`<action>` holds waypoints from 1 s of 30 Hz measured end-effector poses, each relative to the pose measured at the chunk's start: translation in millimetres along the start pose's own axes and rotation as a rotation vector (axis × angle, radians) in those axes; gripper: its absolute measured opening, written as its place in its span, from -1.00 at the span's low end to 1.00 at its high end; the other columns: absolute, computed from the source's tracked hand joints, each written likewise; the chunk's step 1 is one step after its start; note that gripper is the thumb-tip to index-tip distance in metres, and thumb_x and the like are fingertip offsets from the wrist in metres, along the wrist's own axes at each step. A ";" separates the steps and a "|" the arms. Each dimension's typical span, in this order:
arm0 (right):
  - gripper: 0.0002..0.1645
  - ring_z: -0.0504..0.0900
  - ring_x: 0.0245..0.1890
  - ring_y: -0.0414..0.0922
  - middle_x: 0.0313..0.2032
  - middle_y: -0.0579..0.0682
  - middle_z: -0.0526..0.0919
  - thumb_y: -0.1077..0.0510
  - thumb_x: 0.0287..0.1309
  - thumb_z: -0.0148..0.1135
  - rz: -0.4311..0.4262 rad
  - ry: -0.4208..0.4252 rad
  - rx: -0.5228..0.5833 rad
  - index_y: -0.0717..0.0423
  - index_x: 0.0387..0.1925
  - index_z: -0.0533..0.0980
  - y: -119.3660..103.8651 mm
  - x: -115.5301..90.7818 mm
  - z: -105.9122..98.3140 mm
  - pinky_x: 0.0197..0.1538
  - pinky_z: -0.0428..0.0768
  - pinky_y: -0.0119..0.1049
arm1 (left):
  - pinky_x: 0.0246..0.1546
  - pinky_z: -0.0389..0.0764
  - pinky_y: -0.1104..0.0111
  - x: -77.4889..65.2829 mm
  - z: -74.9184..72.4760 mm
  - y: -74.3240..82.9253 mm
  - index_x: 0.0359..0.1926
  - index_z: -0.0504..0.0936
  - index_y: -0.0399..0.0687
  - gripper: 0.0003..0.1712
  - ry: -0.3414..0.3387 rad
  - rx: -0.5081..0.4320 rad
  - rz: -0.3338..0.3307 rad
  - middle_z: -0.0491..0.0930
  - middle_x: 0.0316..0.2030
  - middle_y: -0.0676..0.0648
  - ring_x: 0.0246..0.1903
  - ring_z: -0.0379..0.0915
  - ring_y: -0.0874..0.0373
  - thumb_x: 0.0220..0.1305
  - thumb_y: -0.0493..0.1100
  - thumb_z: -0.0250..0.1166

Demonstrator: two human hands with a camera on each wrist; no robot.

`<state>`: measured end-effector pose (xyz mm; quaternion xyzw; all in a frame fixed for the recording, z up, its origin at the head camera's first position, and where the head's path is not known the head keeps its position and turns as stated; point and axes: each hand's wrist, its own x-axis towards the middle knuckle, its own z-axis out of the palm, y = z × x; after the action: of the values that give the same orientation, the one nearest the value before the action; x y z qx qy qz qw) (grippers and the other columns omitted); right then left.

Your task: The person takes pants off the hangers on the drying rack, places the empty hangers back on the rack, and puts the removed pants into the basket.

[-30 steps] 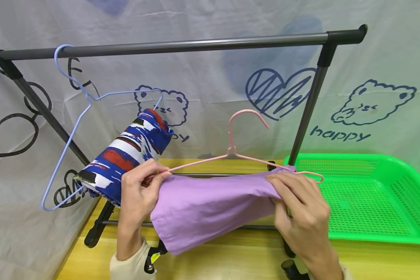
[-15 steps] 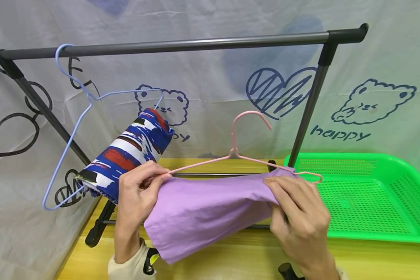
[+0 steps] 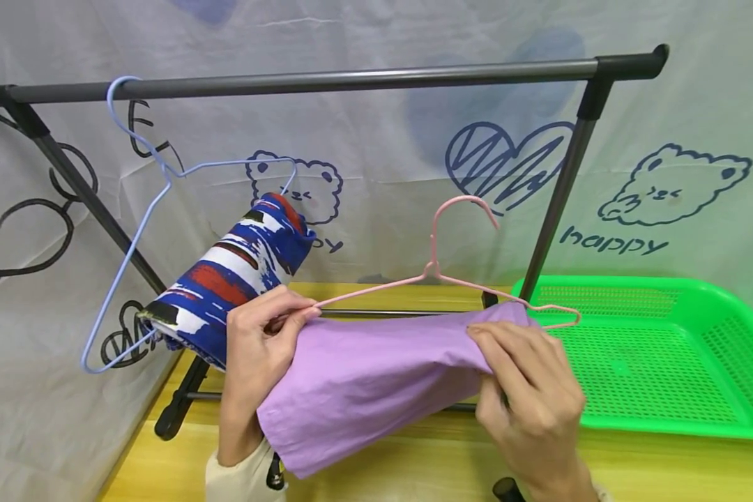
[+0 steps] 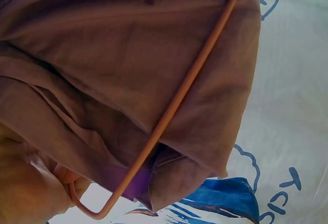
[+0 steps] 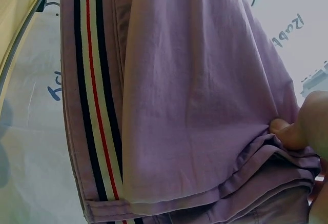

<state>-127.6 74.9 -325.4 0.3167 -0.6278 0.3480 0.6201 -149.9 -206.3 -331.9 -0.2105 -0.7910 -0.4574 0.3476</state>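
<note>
Pinches pink hanger [image 3: 432, 268] at left end of purple garment [image 3: 376, 380] with left hand [image 3: 260, 341]; grips garment's upper edge with right hand [image 3: 533, 394], holding it above counter [image 3: 401, 467]. Notes left of garment: blue patterned cloth [image 3: 226, 275] on blue hanger [image 3: 128, 254]. Right of garment: green basket [image 3: 678, 427]. Behind garment: dark rack [image 3: 376, 79].

My left hand [image 3: 260, 355] covers left end of pink hanger [image 3: 434, 252] in head view; hanger's lower bar mostly lost behind purple cloth [image 3: 370, 376]. Patterned cloth [image 3: 226, 268] partly behind my left hand. Rack [image 3: 326, 81] cut at left edge, green basket [image 3: 665, 424] at right. My left sleeve [image 3: 241, 480] cut at bottom. Wrist views crop both my hands: left hand at left edge, right hand [image 3: 533, 401] at right edge. Purple cloth's full shape: can't tell.
</note>
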 end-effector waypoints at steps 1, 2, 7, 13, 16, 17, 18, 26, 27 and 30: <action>-0.61 0.65 -0.47 0.20 -0.41 0.21 0.74 0.50 -0.11 -0.08 0.000 0.003 -0.002 0.41 -0.41 0.69 -1.1 0.4 0.5 -0.28 0.51 -0.04 | -0.54 0.32 0.52 -0.2 -0.1 -0.1 -0.36 0.79 -0.15 -0.82 0.002 0.003 0.002 0.64 -0.50 0.02 -0.54 0.41 0.23 0.14 -0.49 0.47; -0.60 0.65 -0.47 0.20 -0.41 0.21 0.74 0.51 -0.12 -0.08 -0.001 0.006 -0.003 0.41 -0.41 0.69 -2.0 0.8 0.9 -0.29 0.51 -0.04 | -0.54 0.32 0.52 -0.2 -0.3 -0.1 -0.36 0.79 -0.15 -0.82 0.003 0.007 0.004 0.64 -0.50 0.02 -0.54 0.41 0.23 0.14 -0.50 0.47; -0.62 0.64 -0.48 0.19 -0.42 0.21 0.73 0.52 -0.12 -0.08 -0.008 0.026 0.003 0.41 -0.42 0.69 -4.7 1.9 1.3 -0.29 0.51 -0.05 | -0.54 0.34 0.52 -0.2 -2.2 -0.5 -0.36 0.80 -0.12 -0.81 0.014 0.027 0.010 0.66 -0.49 0.03 -0.54 0.43 0.23 0.13 -0.49 0.48; -0.62 0.65 -0.47 0.20 -0.42 0.22 0.74 0.52 -0.10 -0.05 -0.020 0.064 0.020 0.41 -0.42 0.70 -2.8 -0.9 1.2 -0.26 0.54 -0.05 | -0.55 0.32 0.53 0.2 -2.8 -4.4 -0.36 0.81 -0.12 -0.83 0.025 0.041 0.006 0.65 -0.51 0.03 -0.56 0.42 0.24 0.14 -0.47 0.48; -0.64 0.65 -0.47 0.21 -0.43 0.23 0.74 0.52 -0.09 -0.03 -0.027 0.093 0.027 0.41 -0.43 0.71 -1.1 -1.0 0.5 -0.24 0.55 -0.06 | -0.53 0.34 0.54 0.5 -4.0 -5.3 -0.37 0.81 -0.12 -0.83 0.026 0.038 -0.005 0.63 -0.51 0.03 -0.55 0.42 0.24 0.15 -0.47 0.48; -0.66 0.65 -0.48 0.21 -0.43 0.23 0.74 0.52 -0.08 -0.02 -0.025 0.103 0.033 0.41 -0.44 0.70 -0.8 -0.4 -0.2 -0.24 0.55 -0.06 | -0.53 0.35 0.54 0.3 -4.8 -5.4 -0.37 0.80 -0.13 -0.82 0.027 0.036 -0.006 0.63 -0.52 0.03 -0.55 0.42 0.23 0.15 -0.48 0.47; -0.67 0.64 -0.48 0.21 -0.44 0.23 0.73 0.52 -0.08 -0.01 -0.021 0.110 0.037 0.42 -0.45 0.70 -0.6 0.4 -1.0 -0.23 0.55 -0.07 | -0.53 0.35 0.54 0.0 -5.9 -5.4 -0.38 0.80 -0.12 -0.81 0.027 0.035 -0.008 0.62 -0.52 0.03 -0.55 0.42 0.24 0.14 -0.49 0.47; -0.71 0.63 -0.47 0.22 -0.45 0.26 0.72 0.47 -0.04 0.01 0.049 0.087 0.049 0.46 -0.45 0.68 0.6 9.3 -10.1 -0.12 0.55 -0.18 | -0.57 0.32 0.54 -1.0 -15.0 -9.1 -0.40 0.78 -0.14 -0.80 0.008 0.048 -0.006 0.61 -0.54 0.02 -0.57 0.38 0.26 0.11 -0.52 0.48; -0.71 0.63 -0.47 0.23 -0.45 0.27 0.72 0.47 -0.03 0.01 0.056 0.084 0.043 0.46 -0.45 0.68 1.6 10.0 -11.4 -0.10 0.55 -0.20 | -0.59 0.29 0.53 -1.3 -16.6 -9.9 -0.40 0.78 -0.14 -0.79 0.007 0.052 -0.001 0.59 -0.55 0.02 -0.59 0.35 0.27 0.10 -0.53 0.48; -0.71 0.62 -0.46 0.25 -0.43 0.27 0.73 0.44 0.00 0.03 0.088 0.069 0.014 0.46 -0.42 0.69 7.6 9.0 -17.4 -0.05 0.56 -0.24 | -0.63 0.24 0.50 -2.9 -22.6 -11.8 -0.40 0.78 -0.15 -0.84 0.008 0.067 0.004 0.54 -0.56 0.05 -0.62 0.28 0.28 0.14 -0.48 0.48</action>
<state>-124.4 93.8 -317.0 0.2811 -0.6169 0.3901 0.6231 -147.6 -231.8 -333.1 -0.1988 -0.8040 -0.4309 0.3584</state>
